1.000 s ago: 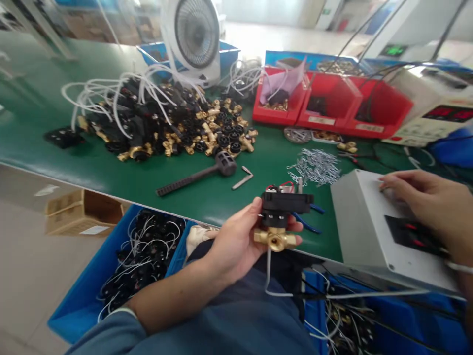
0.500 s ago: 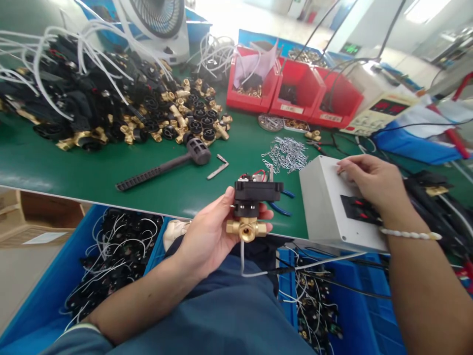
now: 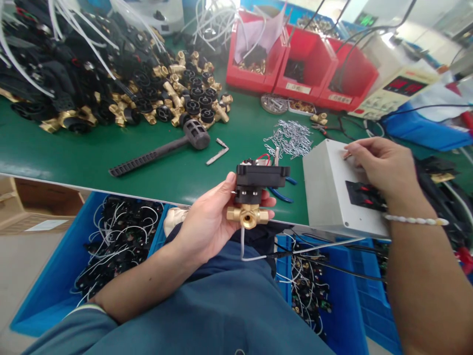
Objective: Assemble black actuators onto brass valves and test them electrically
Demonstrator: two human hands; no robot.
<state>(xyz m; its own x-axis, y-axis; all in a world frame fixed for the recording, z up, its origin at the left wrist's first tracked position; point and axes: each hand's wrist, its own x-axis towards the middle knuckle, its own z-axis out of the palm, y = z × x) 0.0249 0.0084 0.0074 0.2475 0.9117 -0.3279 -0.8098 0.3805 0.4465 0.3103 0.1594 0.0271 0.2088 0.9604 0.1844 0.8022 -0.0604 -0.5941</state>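
My left hand grips a valve assembly above my lap, at the bench's front edge: a black plastic top on a brass tee body, with a white wire hanging from it. My right hand rests on top of a grey box that carries a black panel with red switches. Its fingers curl down, with the fingertips pressed near the box's far edge.
On the green bench lie a heap of black and brass valve parts with white wires, a black mallet, a hex key and metal clips. Red bins and a meter stand behind. Blue crates of parts flank my legs.
The view has tilted down and toward the right. My left hand keeps the valve assembly steady and has turned it slightly. My right hand stays on the grey box.
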